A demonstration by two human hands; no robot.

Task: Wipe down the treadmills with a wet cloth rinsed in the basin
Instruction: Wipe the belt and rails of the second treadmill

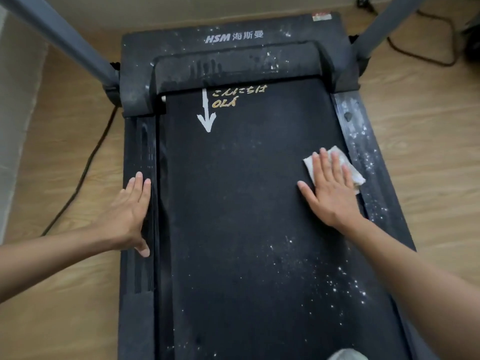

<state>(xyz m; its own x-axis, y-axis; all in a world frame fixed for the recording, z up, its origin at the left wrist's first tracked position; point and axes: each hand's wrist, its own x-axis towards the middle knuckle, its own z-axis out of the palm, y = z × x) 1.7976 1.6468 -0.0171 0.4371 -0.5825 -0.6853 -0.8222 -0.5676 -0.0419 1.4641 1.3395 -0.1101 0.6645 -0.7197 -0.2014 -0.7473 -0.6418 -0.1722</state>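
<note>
Head view shows your right hand lying flat on the cloth, with the fingers straight and a little spread. It presses the cloth onto the belt of the treadmill, close to the right side rail. The cloth is pale and folded small, and it shows from under your fingers at the top and on the right. Your left hand is also flat, fingers together. It rests on the left side rail with the thumb at the edge of the belt, and it holds nothing.

The cloth looks soft and light. If it is wet, I judge it will be limp and will cling to the rough belt, so it may bunch up when you push it with the fingertips only. Keep the whole palm on it, and take it by a folded edge when you lift it.

White specks lie on the belt near you and on the right side rail; I think these parts are not yet wiped. The belt may roll under a hard push, so your left hand is useful as a brace. The basin is not in view.
</note>
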